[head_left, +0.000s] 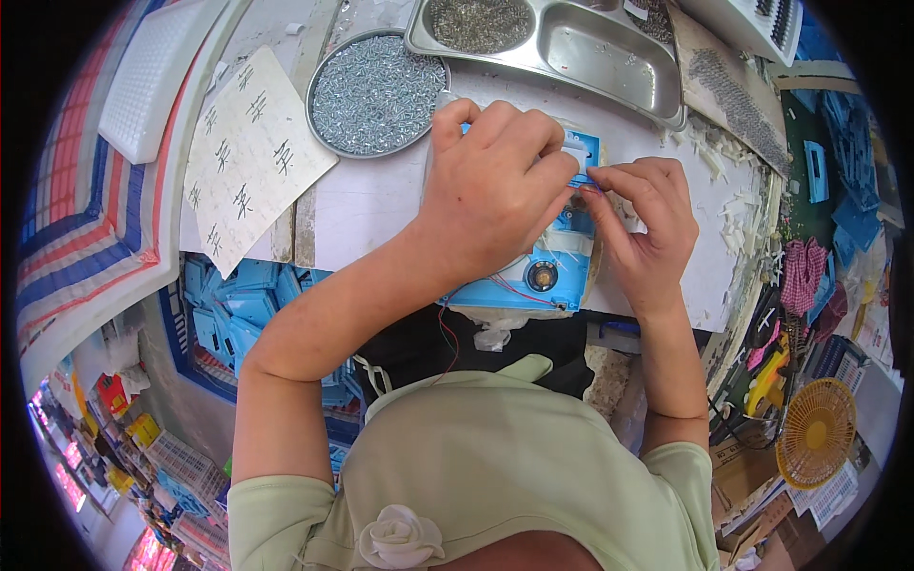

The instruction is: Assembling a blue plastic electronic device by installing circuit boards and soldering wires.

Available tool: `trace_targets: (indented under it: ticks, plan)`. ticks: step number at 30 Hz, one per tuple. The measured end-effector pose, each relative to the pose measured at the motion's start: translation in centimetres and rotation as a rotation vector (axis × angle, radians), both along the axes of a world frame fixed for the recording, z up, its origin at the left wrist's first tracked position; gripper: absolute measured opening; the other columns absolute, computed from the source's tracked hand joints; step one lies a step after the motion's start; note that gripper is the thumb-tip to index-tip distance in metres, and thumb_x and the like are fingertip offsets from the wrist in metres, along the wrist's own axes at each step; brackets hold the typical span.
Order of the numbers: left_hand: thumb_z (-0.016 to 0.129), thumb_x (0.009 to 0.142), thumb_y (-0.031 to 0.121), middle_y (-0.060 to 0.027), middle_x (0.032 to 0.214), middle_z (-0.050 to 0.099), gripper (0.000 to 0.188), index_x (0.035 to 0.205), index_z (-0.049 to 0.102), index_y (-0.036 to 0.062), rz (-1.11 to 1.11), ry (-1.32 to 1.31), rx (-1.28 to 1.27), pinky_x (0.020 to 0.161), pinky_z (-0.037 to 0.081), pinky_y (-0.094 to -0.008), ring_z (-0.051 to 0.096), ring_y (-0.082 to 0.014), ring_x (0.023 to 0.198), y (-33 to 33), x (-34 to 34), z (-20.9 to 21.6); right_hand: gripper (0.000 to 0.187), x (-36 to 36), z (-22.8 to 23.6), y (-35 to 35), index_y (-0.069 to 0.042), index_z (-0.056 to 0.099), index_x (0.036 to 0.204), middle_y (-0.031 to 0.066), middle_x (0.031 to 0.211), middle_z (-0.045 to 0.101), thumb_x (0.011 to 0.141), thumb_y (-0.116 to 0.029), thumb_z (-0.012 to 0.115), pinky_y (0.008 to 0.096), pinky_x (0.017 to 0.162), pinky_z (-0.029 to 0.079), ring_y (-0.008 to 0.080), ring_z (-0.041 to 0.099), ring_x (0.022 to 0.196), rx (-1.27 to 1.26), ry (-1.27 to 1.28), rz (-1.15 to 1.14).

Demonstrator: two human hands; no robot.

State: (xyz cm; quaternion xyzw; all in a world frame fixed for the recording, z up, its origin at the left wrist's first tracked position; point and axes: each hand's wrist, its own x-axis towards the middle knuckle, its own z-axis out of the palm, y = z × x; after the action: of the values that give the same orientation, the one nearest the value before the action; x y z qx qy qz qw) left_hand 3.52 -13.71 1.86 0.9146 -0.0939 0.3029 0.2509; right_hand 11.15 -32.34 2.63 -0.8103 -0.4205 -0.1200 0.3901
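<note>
A light blue plastic casing (571, 249) lies on the bench in front of me, with a small round speaker (542, 276) set in its near part. Thin red and dark wires (453, 333) hang from the casing over the bench edge toward my lap. My left hand (495, 181) arches over the casing, fingers curled and its thumb side meeting my right fingertips. My right hand (649, 214) pinches a thin blue wire (583, 179) at the casing's right side. What the left fingertips grip is mostly hidden under the hand.
Behind my left hand stands a round tray (369, 105) of small metal screws. A steel compartment tray (609, 59) holds more small parts. A marked card (249, 157) lies at left, a bin of blue casings (238, 309) below it. White plastic bits and a yellow basket (816, 433) are at right.
</note>
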Motion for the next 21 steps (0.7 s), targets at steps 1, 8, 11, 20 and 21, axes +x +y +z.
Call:
trace_targets:
  ticks: [1,8,11,20,21]
  plan:
    - [0.082,0.073,0.019,0.0008,0.096,0.060,0.021,0.090,0.070,0.0159,-0.003,-0.005,0.003,0.088,0.031,-0.0423,0.057,-0.0205,0.089,0.0,0.0,0.0,0.022,0.0,0.0,0.1,-0.010,0.076,0.094,0.0033,0.088,0.072,0.073,-0.009,0.084,0.0355,0.076,0.045,0.0241,0.060,0.085,0.006,0.000,0.001]
    - [0.081,0.074,0.016,0.0011,0.092,0.061,0.016,0.087,0.071,0.0158,-0.028,-0.003,-0.050,0.086,0.031,-0.0413,0.058,-0.0197,0.086,0.3,-0.2,-0.2,0.020,-0.1,0.1,0.1,-0.009,0.077,0.092,0.0029,0.085,0.072,0.074,-0.007,0.084,0.0350,0.077,0.046,0.0239,0.061,0.084,0.006,0.031,0.009]
    - [0.081,0.075,0.015,-0.0009,0.091,0.061,0.016,0.086,0.070,0.0139,-0.008,0.013,-0.107,0.085,0.032,-0.0408,0.058,-0.0210,0.087,1.2,-1.0,0.1,0.018,-0.1,0.3,-0.3,-0.009,0.076,0.090,0.0024,0.083,0.071,0.074,-0.008,0.083,0.0353,0.079,0.044,0.0236,0.061,0.084,-0.031,0.010,0.013]
    - [0.075,0.077,0.010,-0.0076,0.102,0.059,0.023,0.098,0.066,0.0092,0.354,0.143,-0.051,0.089,0.035,-0.0437,0.054,-0.0272,0.101,2.1,-3.4,-1.9,0.016,-0.1,0.4,-0.3,-0.009,0.072,0.087,0.0018,0.079,0.069,0.075,-0.010,0.083,0.0372,0.084,0.042,0.0240,0.060,0.083,-0.117,-0.099,0.029]
    - [0.076,0.077,0.008,-0.0088,0.103,0.059,0.027,0.102,0.066,0.0082,0.358,0.114,-0.043,0.089,0.037,-0.0439,0.054,-0.0278,0.103,1.8,-3.3,-1.6,0.016,-0.2,0.4,-0.4,-0.009,0.072,0.087,0.0019,0.079,0.068,0.075,-0.010,0.083,0.0373,0.084,0.042,0.0241,0.060,0.083,-0.113,-0.100,0.025]
